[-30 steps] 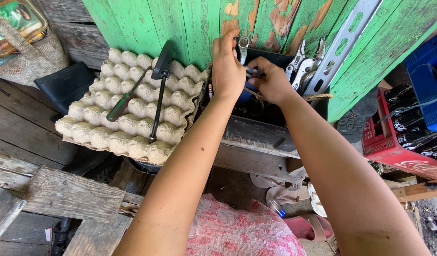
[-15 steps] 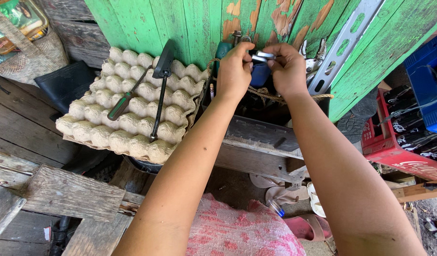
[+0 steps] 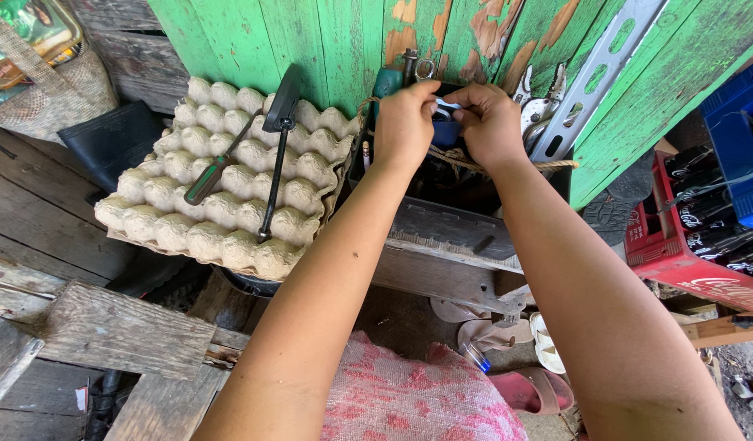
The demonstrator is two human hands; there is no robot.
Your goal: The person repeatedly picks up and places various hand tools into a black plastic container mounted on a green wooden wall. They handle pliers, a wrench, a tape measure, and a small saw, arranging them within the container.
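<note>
Against the green plank wall [image 3: 311,41], your left hand [image 3: 405,122] and right hand [image 3: 491,122] meet over a dark toolbox [image 3: 454,220], fingertips of both pinched together on a small blue object [image 3: 446,131] held just above a rope [image 3: 474,166] that crosses the box's opening. Just beside your left hand lies a grey egg tray [image 3: 221,204] carrying a green-handled screwdriver [image 3: 217,167] and a long black tool [image 3: 277,147]. Near your right hand, a perforated metal bar [image 3: 605,69] leans on the wall.
</note>
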